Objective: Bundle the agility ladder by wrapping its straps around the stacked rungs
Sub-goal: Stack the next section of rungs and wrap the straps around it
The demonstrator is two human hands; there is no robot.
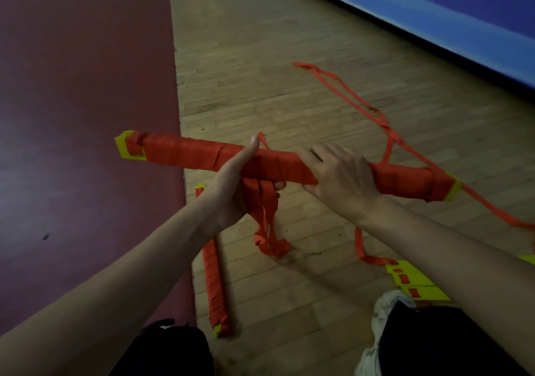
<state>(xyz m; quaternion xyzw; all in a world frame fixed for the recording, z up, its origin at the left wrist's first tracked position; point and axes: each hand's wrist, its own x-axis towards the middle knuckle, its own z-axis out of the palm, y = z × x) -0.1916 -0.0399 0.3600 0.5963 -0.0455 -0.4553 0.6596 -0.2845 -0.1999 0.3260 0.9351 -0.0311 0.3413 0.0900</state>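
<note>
The left hand (231,193) and the right hand (338,173) are gripping the rung bundle (185,154) near its middle; it is looking stiff and light, its loose strap (266,225) limp, probably slippery.

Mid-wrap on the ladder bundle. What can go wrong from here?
1. Loops hang loose under the left hand; if they slip, the wraps on the bundle may slacken.
2. The strap lies twisted across the floor; it could knot as it is pulled in.
3. It seems to run on to yellow rungs; pulling might drag them.
</note>
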